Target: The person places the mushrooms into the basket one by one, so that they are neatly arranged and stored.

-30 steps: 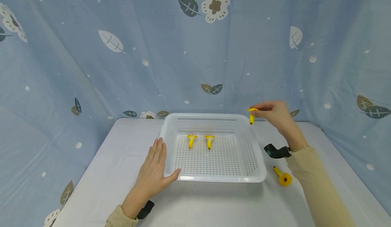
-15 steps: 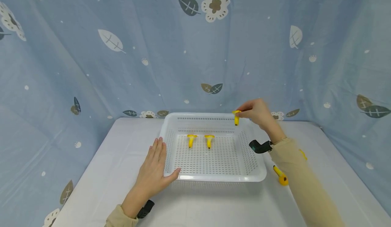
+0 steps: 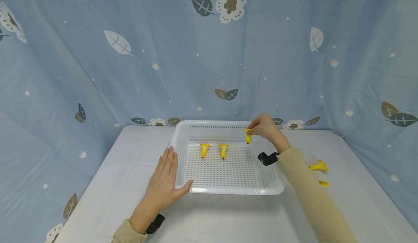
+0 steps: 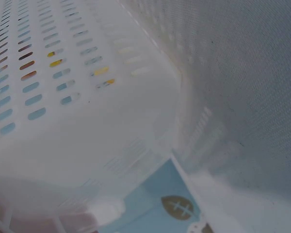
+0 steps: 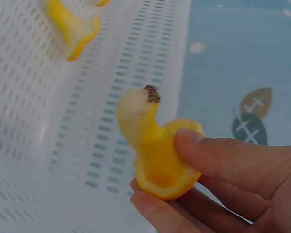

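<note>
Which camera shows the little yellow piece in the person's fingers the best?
The right wrist view: the yellow piece fills the frame, pinched between fingers, its dark tip showing. The head view shows the same piece only small in the right hand above the white basket. The left wrist view does not show it clearly.

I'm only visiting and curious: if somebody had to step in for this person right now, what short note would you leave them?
Right hand: its grip pinches a yellow piece, holding it over the far right part of the white basket, not yet set down.
Left hand: lies flat on the table, thumb against the basket's near left corner, steadying it.
Done: two yellow pieces lie in the basket, one at and one at.
Left: put down the held piece; more yellow pieces wait on the table right of the basket, partly hidden behind the right sleeve.
</note>
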A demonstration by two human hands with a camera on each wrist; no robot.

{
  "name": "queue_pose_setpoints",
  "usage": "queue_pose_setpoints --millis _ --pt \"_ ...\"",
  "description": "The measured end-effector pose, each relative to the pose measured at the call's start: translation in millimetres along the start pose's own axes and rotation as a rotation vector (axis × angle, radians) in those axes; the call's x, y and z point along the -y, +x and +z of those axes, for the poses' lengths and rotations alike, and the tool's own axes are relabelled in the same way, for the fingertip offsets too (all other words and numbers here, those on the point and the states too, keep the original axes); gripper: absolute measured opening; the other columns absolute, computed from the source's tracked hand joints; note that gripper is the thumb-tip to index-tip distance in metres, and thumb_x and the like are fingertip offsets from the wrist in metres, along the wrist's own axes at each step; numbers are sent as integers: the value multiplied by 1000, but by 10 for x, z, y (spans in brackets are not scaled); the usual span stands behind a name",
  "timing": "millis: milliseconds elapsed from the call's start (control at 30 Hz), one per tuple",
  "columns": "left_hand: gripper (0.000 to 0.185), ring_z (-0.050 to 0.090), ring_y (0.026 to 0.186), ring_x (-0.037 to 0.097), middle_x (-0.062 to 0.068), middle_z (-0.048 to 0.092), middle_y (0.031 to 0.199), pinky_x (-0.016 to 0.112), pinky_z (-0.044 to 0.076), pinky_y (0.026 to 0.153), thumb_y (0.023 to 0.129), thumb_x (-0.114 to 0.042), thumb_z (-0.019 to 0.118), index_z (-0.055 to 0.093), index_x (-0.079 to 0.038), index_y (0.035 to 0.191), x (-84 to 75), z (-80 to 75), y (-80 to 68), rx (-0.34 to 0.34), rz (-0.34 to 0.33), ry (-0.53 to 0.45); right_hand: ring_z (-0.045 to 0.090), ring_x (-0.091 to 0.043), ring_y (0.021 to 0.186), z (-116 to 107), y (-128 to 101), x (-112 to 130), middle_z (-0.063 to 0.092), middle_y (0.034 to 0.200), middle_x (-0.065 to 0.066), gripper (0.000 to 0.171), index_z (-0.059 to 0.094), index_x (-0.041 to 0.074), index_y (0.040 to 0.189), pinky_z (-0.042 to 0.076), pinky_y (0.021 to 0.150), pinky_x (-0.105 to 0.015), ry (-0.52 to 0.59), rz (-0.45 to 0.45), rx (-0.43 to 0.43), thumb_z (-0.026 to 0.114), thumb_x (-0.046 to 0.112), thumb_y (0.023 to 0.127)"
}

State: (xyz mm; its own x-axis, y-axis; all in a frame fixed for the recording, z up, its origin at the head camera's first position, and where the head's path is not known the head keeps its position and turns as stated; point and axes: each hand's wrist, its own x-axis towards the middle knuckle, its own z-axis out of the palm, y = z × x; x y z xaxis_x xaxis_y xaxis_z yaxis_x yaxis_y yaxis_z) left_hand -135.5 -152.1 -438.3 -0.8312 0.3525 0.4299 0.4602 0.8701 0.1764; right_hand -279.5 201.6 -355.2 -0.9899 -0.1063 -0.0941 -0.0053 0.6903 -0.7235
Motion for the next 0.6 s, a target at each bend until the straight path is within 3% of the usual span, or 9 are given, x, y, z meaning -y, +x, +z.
queue_pose_setpoints --millis 167,300,600 --pt "101 15 148 43 31 18 158 56 24 116 82 -52 67 31 19 145 8 14 -2 -4 2 -2 64 -31 87 112 75 -27 67 106 -20 15 75 -4 95 56 83 -45 -25 24 27 77 4 82" --pt "102 17 147 45 32 19 158 56 24 116 81 -52 68 32 19 144 14 19 -4 -12 10 -4 64 -29 80 198 121 -56 70 97 -16 11 75 -2 89 56 74 -40 -70 19 28 79 3 79" --pt "102 16 148 44 32 18 158 57 23 116 82 -52 67 31 19 145 10 19 -1 -13 8 -7 56 -24 77 398 179 -99 69 85 -10 8 72 2 76 50 69 -36 -145 23 61 80 -1 73"
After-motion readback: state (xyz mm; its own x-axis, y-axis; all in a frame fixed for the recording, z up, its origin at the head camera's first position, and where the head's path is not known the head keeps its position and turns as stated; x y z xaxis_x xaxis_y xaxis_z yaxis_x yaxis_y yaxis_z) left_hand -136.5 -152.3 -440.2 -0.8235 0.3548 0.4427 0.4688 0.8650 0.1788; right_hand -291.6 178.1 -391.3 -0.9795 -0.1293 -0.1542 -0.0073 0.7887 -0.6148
